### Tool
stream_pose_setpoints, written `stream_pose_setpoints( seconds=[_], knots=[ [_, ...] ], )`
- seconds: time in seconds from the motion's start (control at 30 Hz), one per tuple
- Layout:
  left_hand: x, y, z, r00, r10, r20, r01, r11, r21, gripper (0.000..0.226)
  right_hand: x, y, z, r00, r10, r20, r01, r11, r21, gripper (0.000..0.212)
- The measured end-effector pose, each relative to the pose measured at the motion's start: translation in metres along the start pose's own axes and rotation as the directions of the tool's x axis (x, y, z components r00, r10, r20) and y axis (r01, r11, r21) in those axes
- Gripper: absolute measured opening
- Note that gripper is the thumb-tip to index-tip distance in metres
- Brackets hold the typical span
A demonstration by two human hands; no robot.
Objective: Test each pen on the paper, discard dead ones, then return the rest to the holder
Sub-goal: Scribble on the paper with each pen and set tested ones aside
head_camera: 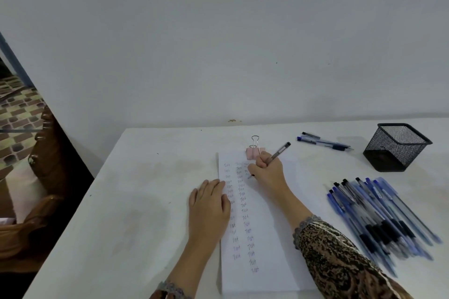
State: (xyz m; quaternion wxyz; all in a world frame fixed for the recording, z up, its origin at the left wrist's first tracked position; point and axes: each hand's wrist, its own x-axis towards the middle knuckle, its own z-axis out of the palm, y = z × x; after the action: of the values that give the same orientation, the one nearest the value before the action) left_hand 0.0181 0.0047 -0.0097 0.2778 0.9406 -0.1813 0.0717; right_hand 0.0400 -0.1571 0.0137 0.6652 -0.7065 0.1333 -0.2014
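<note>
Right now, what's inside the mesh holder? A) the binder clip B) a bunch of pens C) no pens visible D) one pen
C: the mesh holder shows no pens in it; the big pile of pens lies on the table in front of it, and the right hand is writing with one pen.

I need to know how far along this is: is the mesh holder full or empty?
Empty: through the black mesh holder no pens show; they lie on the table.

The table (145, 201) is showing white, like the paper (269, 262) bearing faint bluish writing. The binder clip (252, 153) is pink, the mesh holder (396, 147) black, the heaped pens (379, 218) blue and black, the sleeve (340, 257) brown-and-black patterned.
</note>
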Motion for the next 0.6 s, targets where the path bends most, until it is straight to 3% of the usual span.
stream_pose_setpoints(
  seconds=[0.1,0.47,0.6],
  knots=[
    [-0.001,-0.0008,0.0006,0.999,0.017,-0.046,-0.018,1.0,-0.022,0.075,0.0005,0.0005,0.0004,1.0,-0.003,0.001,0.003,0.999,-0.038,0.049],
    [0.0001,-0.0028,0.0041,0.997,0.027,-0.073,-0.026,1.0,0.013,0.066,-0.002,-0.0019,0.0008,1.0,-0.007,0.017,0.007,0.999,-0.036,0.05],
    [-0.0002,-0.0032,0.0025,0.999,0.028,-0.034,-0.028,1.0,-0.003,0.076,-0.0023,-0.0014,-0.0017,1.0,0.002,0.006,-0.001,0.998,-0.067,0.048]
  ],
)
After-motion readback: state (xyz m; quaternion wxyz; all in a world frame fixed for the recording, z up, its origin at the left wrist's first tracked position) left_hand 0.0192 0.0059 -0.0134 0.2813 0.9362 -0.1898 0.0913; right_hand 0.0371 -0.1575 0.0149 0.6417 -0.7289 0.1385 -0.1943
